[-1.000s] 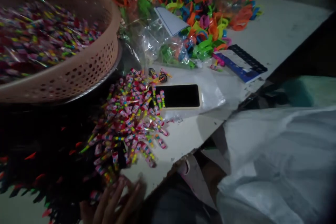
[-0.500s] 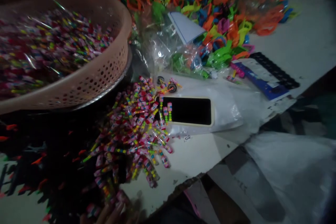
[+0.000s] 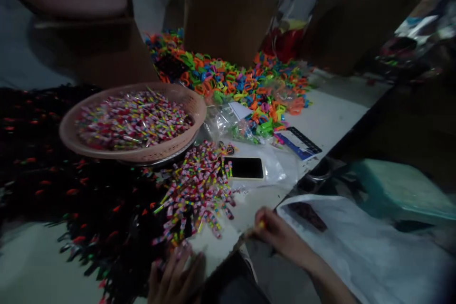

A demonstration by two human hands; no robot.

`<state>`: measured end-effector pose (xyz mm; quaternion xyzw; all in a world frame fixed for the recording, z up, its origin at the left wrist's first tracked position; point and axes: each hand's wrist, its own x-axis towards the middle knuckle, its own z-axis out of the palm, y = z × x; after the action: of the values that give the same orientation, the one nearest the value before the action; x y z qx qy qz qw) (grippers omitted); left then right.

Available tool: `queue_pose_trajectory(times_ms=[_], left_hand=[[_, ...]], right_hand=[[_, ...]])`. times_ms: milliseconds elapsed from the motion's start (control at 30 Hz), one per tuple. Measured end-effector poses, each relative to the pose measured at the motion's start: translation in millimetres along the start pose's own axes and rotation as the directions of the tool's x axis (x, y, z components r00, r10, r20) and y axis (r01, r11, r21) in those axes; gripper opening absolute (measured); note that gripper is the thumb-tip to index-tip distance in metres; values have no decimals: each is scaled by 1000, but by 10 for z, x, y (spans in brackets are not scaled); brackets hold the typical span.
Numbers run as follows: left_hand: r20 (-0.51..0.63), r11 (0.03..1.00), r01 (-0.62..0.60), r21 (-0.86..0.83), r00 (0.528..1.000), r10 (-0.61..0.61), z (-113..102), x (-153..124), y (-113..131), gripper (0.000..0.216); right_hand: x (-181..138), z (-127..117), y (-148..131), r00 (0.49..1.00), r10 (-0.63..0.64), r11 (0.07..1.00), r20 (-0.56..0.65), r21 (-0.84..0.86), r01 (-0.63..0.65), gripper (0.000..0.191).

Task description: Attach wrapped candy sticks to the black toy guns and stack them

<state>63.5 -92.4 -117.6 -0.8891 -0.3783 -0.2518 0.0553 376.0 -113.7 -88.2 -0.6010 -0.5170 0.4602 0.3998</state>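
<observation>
A loose pile of small pink-labelled tubes with coloured beads (image 3: 199, 185) lies on the white table (image 3: 254, 204). My left hand (image 3: 176, 273) rests at the pile's near end, fingers stretched out over a few tubes by the table's front edge. Past that edge, to the right, is my right hand (image 3: 272, 230), its fingers curled in a pinch. A small yellow piece (image 3: 262, 224) shows at those fingertips, too blurred to tell its kind. A phone (image 3: 247, 168) with a dark screen lies beside the pile, several tubes on its left end.
A pink perforated basket (image 3: 195, 111) full of similar tubes stands behind the pile. Colourful plastic pieces (image 3: 231, 78) heap at the back, before cardboard boxes (image 3: 228, 14). Black items with orange tips (image 3: 117, 228) cover the left. A white sheet (image 3: 342, 242) and green stool (image 3: 402, 185) are right.
The view has tilted up and widened, bringing the boxes and stool into sight. My right hand has come into view; more of my left hand shows beside the pile.
</observation>
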Motion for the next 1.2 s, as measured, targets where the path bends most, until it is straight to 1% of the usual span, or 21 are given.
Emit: queue_pose_trajectory(times_ms=[33, 67, 100, 133, 167, 233, 333, 400, 533, 633, 767, 867, 1033, 1200], left_hand=[[-14, 1000, 2, 1, 1000, -2, -13, 6, 5, 62], [-26, 1000, 4, 1, 1000, -4, -25, 10, 11, 59], [-39, 1000, 7, 0, 999, -7, -36, 11, 17, 56], [-50, 1000, 13, -2, 999, -13, -46, 8, 22, 55], [-65, 1000, 18, -6, 998, -19, -55, 2, 26, 53], [-94, 1000, 26, -16, 995, -27, -72, -20, 28, 53], [-116, 999, 41, -15, 992, -42, -96, -60, 26, 56], [-115, 998, 61, -8, 991, -62, -107, -83, 23, 59], [-108, 996, 93, 16, 990, -91, -100, -116, 12, 61], [-99, 995, 86, 40, 992, -82, -86, -129, -6, 62], [-97, 996, 78, 40, 993, -73, -78, -132, -18, 63], [-96, 996, 79, 33, 993, -75, -69, -136, -21, 65], [-95, 997, 68, 25, 993, -65, -50, -151, -33, 65], [-83, 996, 78, 34, 994, -75, -61, -144, -34, 66]], right_hand=[[156, -108, -125, 980, -87, 994, -179, -85, 73, 16], [338, -219, -240, 927, -162, 975, -339, -202, 97, 19], [534, -324, -341, 879, -200, 939, -434, -341, 46, 23], [734, -413, -424, 860, -205, 878, -467, -476, -50, 29], [927, -480, -487, 853, -206, 849, -480, -521, -87, 35], [1272, -525, -557, 855, -211, 804, -474, -581, -124, 39], [1674, -409, -577, 895, -168, 730, -414, -662, -169, 31], [1879, -288, -585, 919, -130, 678, -372, -710, -192, 26], [2158, -148, -659, 943, -85, 596, -322, -774, -211, 29], [2252, -118, -723, 954, -96, 571, -286, -800, -182, 29], [2294, -58, -738, 979, -107, 568, -171, -819, -81, 29], [2329, -19, -731, 990, -88, 570, -113, -820, -43, 29], [2364, -51, -789, 986, -118, 553, -119, -832, -34, 29], [2274, -115, -812, 977, -152, 550, -147, -834, -40, 30]])
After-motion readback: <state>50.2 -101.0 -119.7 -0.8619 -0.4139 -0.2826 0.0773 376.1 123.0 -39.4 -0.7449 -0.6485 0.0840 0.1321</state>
